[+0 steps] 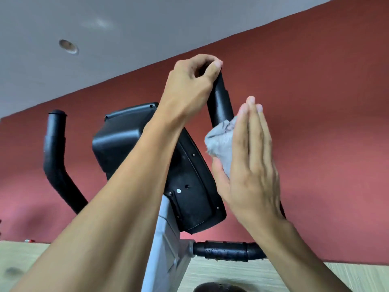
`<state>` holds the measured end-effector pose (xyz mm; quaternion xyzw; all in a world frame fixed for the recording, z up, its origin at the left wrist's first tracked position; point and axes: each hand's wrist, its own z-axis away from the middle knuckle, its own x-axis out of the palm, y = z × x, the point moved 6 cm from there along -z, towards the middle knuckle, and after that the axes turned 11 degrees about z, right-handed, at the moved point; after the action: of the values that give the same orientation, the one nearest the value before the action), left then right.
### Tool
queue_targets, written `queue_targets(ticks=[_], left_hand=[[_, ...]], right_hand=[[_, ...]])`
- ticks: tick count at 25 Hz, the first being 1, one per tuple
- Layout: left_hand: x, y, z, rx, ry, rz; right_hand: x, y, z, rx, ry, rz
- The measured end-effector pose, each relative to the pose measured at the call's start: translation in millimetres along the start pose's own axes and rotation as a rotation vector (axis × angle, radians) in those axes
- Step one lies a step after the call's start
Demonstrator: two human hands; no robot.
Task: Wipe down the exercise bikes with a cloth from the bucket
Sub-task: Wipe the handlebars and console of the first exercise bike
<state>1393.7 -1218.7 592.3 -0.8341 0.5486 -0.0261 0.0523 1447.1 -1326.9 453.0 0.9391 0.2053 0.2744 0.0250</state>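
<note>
**Cloth pressed to the upright handlebar**

The left hand [189, 87] curls over the top end of the right handlebar [221, 102], a black tube whose long axis runs nearly upright, leaning slightly left at its tip. Lower on that tube, the right hand [250, 165] presses a bunched grey cloth [221, 142] against it, fingers straight and pointing up, thumb under the cloth. The black console [130, 140] sits just left; the left handlebar [54, 144] stands well apart.

Grey cloth [221, 144], black handlebar [221, 102] and console [126, 140], red wall [315, 102]
</note>
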Motion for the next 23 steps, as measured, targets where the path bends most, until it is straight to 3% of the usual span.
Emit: queue_targets(ticks=[5, 7, 11, 15, 19, 23], left_hand=[[0, 3, 25, 0.129, -0.003, -0.310], [4, 1, 49, 0.220, -0.083, -0.388], [2, -11, 87, 0.342, -0.217, -0.602], [10, -1, 110, 0.543, -0.179, -0.910], [16, 3, 114, 0.457, -0.211, -0.901], [21, 5, 116, 0.369, -0.191, -0.946]], right_hand=[[5, 5, 13, -0.063, 0.113, -0.001], [3, 12, 48, -0.091, 0.153, 0.071], [7, 7, 31, -0.044, 0.153, 0.124], [13, 18, 50, -0.088, 0.193, 0.141], [19, 33, 87, -0.073, 0.133, 0.173], [12, 21, 51, -0.035, 0.166, 0.083]])
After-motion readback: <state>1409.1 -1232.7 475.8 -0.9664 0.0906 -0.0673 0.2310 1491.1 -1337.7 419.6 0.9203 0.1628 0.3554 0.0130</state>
